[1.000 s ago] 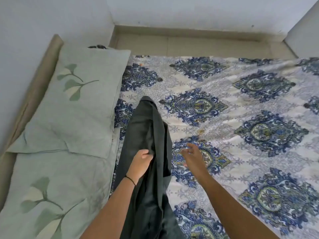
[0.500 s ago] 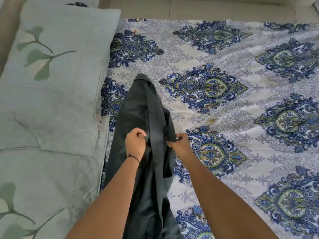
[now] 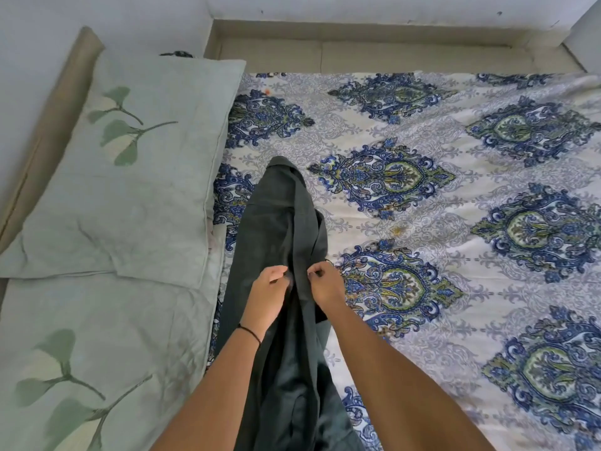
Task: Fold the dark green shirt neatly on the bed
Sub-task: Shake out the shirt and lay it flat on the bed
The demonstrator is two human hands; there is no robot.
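Note:
The dark green shirt (image 3: 276,222) lies bunched in a long narrow strip on the bed (image 3: 455,288), running from the middle of the view down to the bottom edge. My left hand (image 3: 268,288) pinches the cloth near the strip's middle, a black band on its wrist. Right beside it, my right hand (image 3: 325,283) grips the shirt's right edge with thumb and fingers closed. The two hands sit a few centimetres apart on the fabric. The shirt's lower part is hidden between my forearms.
Two pale green pillows with leaf prints lie along the left: one upper (image 3: 130,164), one lower (image 3: 91,362). The blue patterned sheet spreads to the right. A beige floor strip (image 3: 390,56) and white walls border the bed's far side.
My right hand moved left from the sheet onto the shirt's right edge and closed on it. My left hand kept its hold. The camera tilted down, then back up.

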